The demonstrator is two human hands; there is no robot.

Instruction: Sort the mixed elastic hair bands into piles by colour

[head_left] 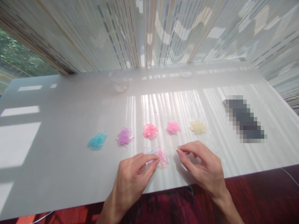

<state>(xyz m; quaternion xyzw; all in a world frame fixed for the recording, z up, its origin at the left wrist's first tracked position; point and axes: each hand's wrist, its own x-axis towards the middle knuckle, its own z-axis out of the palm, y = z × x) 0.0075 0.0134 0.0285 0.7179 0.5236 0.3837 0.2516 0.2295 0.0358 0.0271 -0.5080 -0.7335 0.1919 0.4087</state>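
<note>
My left hand (134,174) is over a small mixed pile of thin elastic bands (163,158) near the front of the table. Its thumb and index finger are pinched together at the pile; what lies between them is too small to make out. To the right of that pile, my right hand (205,165) has its thumb and index fingertips brought together just above the tabletop, and anything in them is hidden. Beyond the hands, single-colour heaps form a row: blue bands (97,141), purple bands (125,137), coral-pink bands (150,131), light pink bands (173,128) and pale yellow bands (197,127).
A clear round container (121,85) stands at the back of the white table (70,115). Farther right lies a clear round lid (185,73). A dark, pixelated oblong object (245,119) rests on the right side. Striped curtains (149,34) hang behind the table.
</note>
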